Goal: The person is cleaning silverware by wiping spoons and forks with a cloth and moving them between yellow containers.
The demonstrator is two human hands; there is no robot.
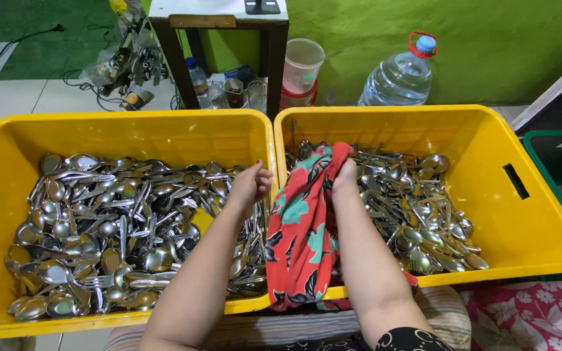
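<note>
Over two yellow crates set side by side, both hands work above heaps of steel cutlery. The left crate (8, 162) holds a loose pile of spoons and forks (112, 227) lying at every angle. The right crate (541, 221) holds a second pile (424, 221), packed a little tighter toward its far side.

The right hand (345, 177) is closed around a red floral cloth (300, 234), its grip bunched at the cloth's upper end. The cloth hangs from that grip with its long axis running roughly up and down the picture, from over the right crate's cutlery down across the rims where the crates meet, and its lower end drapes over the near edge toward the person's lap. Held high like that, the cloth probably wraps a piece being wiped, though whether anything lies inside the folds cannot be told.

The left hand (250, 185) hovers over the right part of the left crate, just above the pile, with fingers curled in a loose fist. Whether it holds a piece is hidden.

Behind the crates, against a green wall, stand a big water bottle (401, 75), a plastic pitcher (302, 65) and the legs of a small stand (219, 39).
</note>
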